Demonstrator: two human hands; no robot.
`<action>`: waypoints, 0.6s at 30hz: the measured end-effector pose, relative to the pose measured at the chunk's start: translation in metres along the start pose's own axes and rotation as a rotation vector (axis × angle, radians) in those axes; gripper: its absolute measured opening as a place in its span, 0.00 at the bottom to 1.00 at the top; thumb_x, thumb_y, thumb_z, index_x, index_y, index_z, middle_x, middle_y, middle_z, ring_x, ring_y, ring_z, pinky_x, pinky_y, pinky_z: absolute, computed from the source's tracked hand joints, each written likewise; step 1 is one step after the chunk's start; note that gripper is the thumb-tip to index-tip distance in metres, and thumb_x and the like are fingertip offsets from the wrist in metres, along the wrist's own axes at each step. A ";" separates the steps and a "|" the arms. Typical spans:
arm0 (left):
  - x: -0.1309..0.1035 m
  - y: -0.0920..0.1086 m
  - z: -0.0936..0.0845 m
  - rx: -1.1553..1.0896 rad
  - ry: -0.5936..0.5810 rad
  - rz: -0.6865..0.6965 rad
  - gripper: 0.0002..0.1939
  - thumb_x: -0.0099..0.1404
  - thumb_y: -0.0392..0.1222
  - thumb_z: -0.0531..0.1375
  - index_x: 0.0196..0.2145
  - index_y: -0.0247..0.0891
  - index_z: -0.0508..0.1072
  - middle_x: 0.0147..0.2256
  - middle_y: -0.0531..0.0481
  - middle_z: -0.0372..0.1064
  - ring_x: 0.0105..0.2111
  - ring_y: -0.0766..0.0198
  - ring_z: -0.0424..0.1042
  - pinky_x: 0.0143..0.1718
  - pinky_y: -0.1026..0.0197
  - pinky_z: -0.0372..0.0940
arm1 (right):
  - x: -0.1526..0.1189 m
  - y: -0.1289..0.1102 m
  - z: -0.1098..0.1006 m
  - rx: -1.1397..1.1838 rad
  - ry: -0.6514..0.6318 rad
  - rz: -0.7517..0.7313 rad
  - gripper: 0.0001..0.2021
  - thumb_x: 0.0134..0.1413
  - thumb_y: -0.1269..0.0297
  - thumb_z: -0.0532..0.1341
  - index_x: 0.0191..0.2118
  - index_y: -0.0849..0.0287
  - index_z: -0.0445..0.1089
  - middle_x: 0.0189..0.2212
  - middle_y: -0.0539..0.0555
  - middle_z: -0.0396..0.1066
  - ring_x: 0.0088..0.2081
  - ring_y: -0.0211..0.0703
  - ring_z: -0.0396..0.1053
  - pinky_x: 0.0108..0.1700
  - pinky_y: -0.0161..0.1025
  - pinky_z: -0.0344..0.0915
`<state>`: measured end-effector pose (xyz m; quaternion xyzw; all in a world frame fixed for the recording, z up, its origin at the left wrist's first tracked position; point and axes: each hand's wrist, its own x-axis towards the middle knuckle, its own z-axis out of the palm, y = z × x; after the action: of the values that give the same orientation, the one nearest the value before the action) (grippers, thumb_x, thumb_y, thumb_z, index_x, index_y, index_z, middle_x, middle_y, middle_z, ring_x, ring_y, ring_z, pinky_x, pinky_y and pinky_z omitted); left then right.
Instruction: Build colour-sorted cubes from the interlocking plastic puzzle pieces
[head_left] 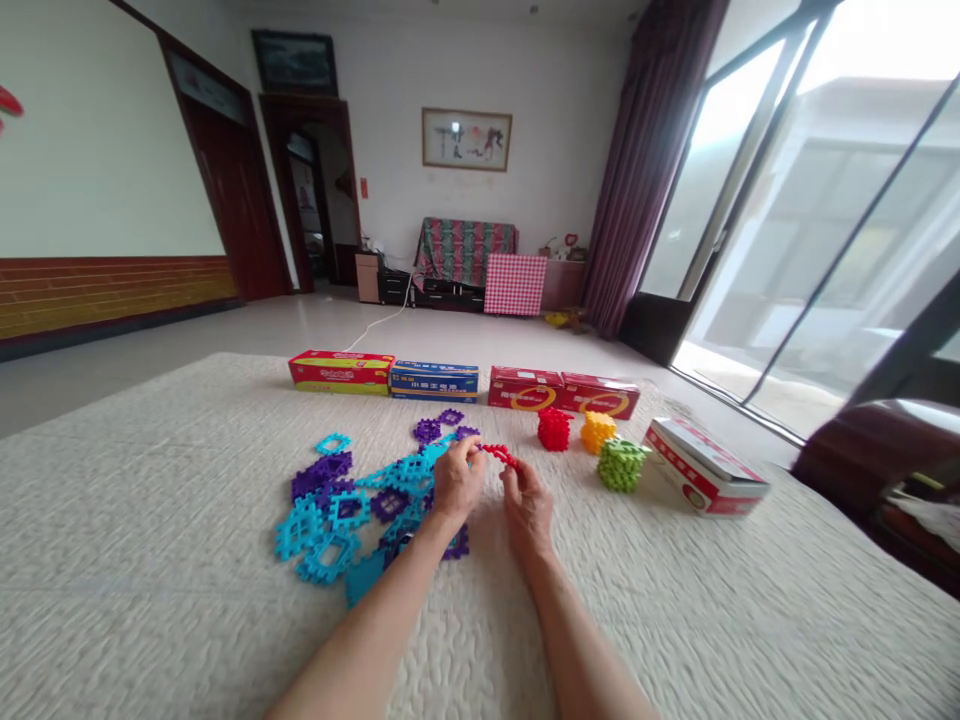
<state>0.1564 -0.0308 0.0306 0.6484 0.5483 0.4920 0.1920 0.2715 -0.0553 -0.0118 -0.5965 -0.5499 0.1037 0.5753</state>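
Between my two hands is a red plastic piece (496, 453), thin and knobbly. My left hand (457, 478) pinches its left end, and my right hand (529, 505) has its fingers closed on the right end. Left of my hands lies a loose pile of blue pieces (298, 528) and purple pieces (322, 478), partly hidden by my left forearm. To the right stand a red cube (554, 429), a yellow cube (598, 431) and a green cube (621, 465), all of similar knobbly plastic.
Along the far edge of the cream-covered surface (187, 490) stand a red and yellow box (341, 373), a blue box (433, 381) and two red boxes (526, 388). A white and red box (705, 468) sits at the right, near a dark chair (862, 470).
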 end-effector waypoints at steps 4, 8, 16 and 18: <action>-0.006 0.008 0.003 -0.100 -0.088 0.009 0.15 0.60 0.39 0.57 0.45 0.35 0.75 0.41 0.42 0.76 0.40 0.60 0.75 0.44 0.60 0.68 | -0.001 -0.001 0.000 -0.058 0.018 -0.128 0.14 0.55 0.59 0.53 0.39 0.59 0.72 0.29 0.53 0.75 0.29 0.41 0.71 0.36 0.36 0.64; -0.006 0.009 0.003 -0.217 -0.096 -0.077 0.16 0.60 0.39 0.58 0.46 0.33 0.74 0.41 0.41 0.76 0.41 0.60 0.75 0.44 0.61 0.68 | -0.004 -0.003 0.002 -0.060 -0.002 -0.239 0.11 0.54 0.62 0.54 0.39 0.59 0.70 0.31 0.52 0.75 0.31 0.40 0.71 0.38 0.36 0.65; -0.002 0.002 0.009 -0.179 -0.116 -0.051 0.14 0.61 0.34 0.51 0.37 0.35 0.76 0.33 0.49 0.76 0.34 0.65 0.73 0.38 0.65 0.66 | -0.006 -0.013 0.000 -0.083 -0.084 -0.321 0.09 0.53 0.69 0.53 0.37 0.56 0.69 0.35 0.53 0.71 0.39 0.42 0.69 0.44 0.39 0.65; -0.003 0.001 0.010 -0.185 -0.131 -0.057 0.15 0.61 0.34 0.49 0.34 0.36 0.76 0.30 0.50 0.75 0.31 0.66 0.73 0.35 0.67 0.65 | -0.006 -0.013 0.000 -0.103 -0.021 -0.296 0.10 0.50 0.71 0.53 0.38 0.56 0.68 0.37 0.54 0.68 0.41 0.44 0.68 0.46 0.42 0.65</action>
<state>0.1656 -0.0316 0.0260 0.6429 0.5051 0.4912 0.3004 0.2625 -0.0633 -0.0043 -0.5363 -0.6424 -0.0044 0.5474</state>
